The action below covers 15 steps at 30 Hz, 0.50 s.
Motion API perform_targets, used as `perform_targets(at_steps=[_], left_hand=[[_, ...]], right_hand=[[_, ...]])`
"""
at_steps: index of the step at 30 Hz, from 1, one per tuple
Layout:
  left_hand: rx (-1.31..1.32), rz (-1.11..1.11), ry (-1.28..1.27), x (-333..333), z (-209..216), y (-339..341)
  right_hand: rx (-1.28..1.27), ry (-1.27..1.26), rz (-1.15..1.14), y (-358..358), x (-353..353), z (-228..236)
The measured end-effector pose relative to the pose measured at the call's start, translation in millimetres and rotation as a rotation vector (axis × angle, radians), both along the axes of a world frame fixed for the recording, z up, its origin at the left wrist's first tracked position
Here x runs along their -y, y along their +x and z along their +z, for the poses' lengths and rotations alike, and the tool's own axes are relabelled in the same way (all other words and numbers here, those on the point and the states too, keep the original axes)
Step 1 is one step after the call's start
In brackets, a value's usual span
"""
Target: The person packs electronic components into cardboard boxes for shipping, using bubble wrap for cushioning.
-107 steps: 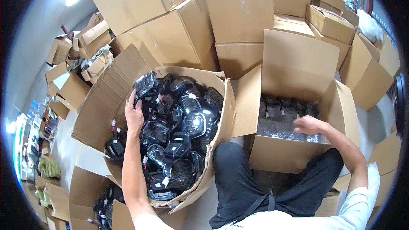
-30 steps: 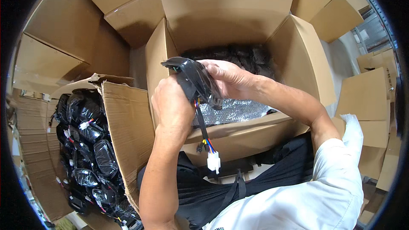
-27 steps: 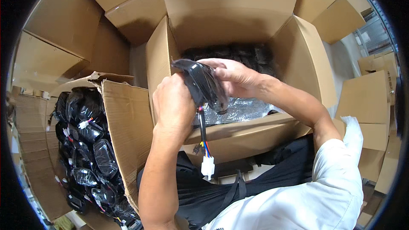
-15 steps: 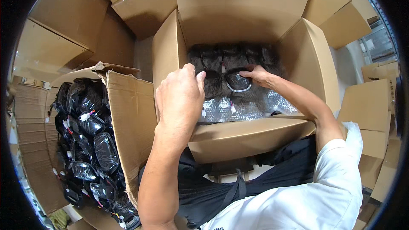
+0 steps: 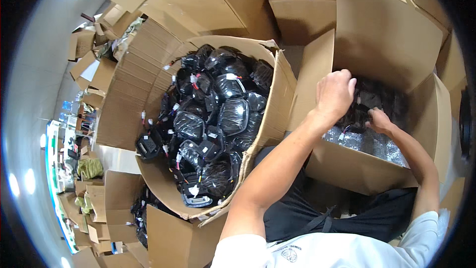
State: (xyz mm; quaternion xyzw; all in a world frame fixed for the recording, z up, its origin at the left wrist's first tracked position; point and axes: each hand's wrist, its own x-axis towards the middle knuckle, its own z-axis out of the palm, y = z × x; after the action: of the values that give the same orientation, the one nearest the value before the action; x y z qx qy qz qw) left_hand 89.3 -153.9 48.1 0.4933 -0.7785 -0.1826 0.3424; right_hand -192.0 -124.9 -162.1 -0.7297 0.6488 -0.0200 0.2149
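Note:
My left hand (image 5: pixel 336 92) is curled, thumb against the fist, above the left side of the open carton (image 5: pixel 362 166) in front of me. Its fingertips are hidden, so what it holds cannot be made out. Inside that carton, my right hand (image 5: pixel 380 120) grips the edge of a black wrapped part (image 5: pixel 360 117), partly in shadow. More dark parts lie behind it, and clear bubble wrap (image 5: pixel 386 148) covers the near side. To the left, a large torn-edged carton (image 5: pixel 280 104) is heaped with black, film-wrapped parts (image 5: pixel 233 115) with coloured wires and white connectors.
Tall cartons (image 5: pixel 307 15) stand behind both boxes. At the lower left, another open carton (image 5: pixel 181 238) contains black parts. Farther left are piled cardboard pieces (image 5: pixel 82 72) and a greenish sack (image 5: pixel 90 167) on the floor. The carton walls rise around my hands.
The view has swung left, so the heaped carton shows more fully and the front carton sits farther right. My right hand remains inside the carton at a black part; my left stays closed above its side.

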Motion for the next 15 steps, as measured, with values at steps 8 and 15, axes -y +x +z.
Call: perform_targets(at_steps=[8,15], left_hand=[[0.076,0.139,-0.213,-16,68,170],[0.672,0.940,-0.132,-69,61,520]], right_hand=[[0.179,0.286,0.101,-26,-80,102],[-0.006,0.241,0.118,-80,-99,61]])
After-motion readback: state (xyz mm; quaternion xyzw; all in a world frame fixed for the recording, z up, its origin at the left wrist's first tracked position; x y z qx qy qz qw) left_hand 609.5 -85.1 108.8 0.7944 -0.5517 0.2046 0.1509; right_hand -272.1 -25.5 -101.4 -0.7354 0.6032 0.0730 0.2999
